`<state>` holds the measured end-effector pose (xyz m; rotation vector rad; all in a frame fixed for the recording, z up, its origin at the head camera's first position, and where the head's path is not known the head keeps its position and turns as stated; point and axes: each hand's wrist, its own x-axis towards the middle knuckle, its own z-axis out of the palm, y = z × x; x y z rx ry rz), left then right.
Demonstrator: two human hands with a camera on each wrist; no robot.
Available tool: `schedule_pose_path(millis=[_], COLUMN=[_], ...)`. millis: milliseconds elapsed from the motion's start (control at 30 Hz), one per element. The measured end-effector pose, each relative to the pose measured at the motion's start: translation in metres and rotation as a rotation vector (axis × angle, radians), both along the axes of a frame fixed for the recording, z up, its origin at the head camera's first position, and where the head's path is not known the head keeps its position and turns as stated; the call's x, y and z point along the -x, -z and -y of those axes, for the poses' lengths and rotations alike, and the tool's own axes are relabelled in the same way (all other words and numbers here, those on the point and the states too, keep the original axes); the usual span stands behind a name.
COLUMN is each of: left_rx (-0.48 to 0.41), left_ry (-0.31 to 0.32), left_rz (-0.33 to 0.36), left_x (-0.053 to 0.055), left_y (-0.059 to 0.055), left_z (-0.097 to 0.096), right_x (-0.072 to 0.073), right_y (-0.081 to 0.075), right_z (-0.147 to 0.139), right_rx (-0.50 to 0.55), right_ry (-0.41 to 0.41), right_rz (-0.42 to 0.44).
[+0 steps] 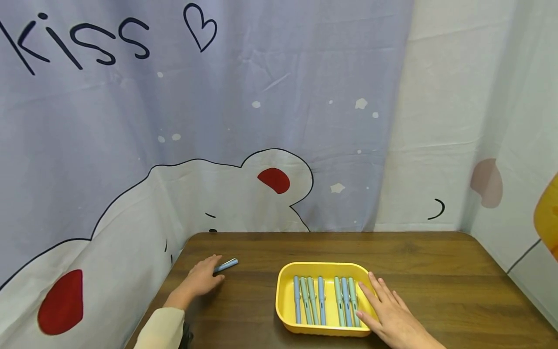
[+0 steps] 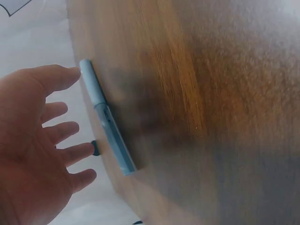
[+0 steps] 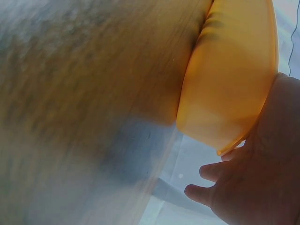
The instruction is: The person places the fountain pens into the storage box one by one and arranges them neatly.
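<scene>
A capped blue pen [image 2: 108,119] with a clip lies on the table at the left. My left hand [image 1: 203,277] is just above and beside it, thumb and fingers spread, not closed around it. In the left wrist view, the left hand [image 2: 33,126] has its thumb tip close to one end of the pen; whether they touch I cannot tell. My right hand [image 1: 395,315] lies at the right side of a yellow tray [image 1: 322,331], fingers extended over its rim. Inside the tray, blue and green pens [image 1: 321,300] lie roughly parallel in two groups.
The brown wooden table [image 1: 248,310] reaches back to a printed curtain [image 1: 279,97] that hangs behind it and along both sides. In the right wrist view, the tray's outer wall [image 3: 229,70] stands right beside the right hand.
</scene>
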<state>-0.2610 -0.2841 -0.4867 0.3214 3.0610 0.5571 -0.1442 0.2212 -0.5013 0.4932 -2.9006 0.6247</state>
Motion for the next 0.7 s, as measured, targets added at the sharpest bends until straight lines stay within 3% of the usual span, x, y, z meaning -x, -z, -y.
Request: schedule_pose_path(millis=[333, 700], left_rx=[0.044, 0.068], left_ry=[-0.043, -0.078], left_rz=[0.036, 0.07], left_x=[0.01, 0.012], left_y=[0.007, 0.014], left_z=[0.004, 0.004], right_x=[0.001, -0.001], right_y=[0.001, 0.001], right_z=[-0.001, 0.0], right_rx=[0.003, 0.006], right_ry=[0.004, 0.003], right_rz=[0.004, -0.021])
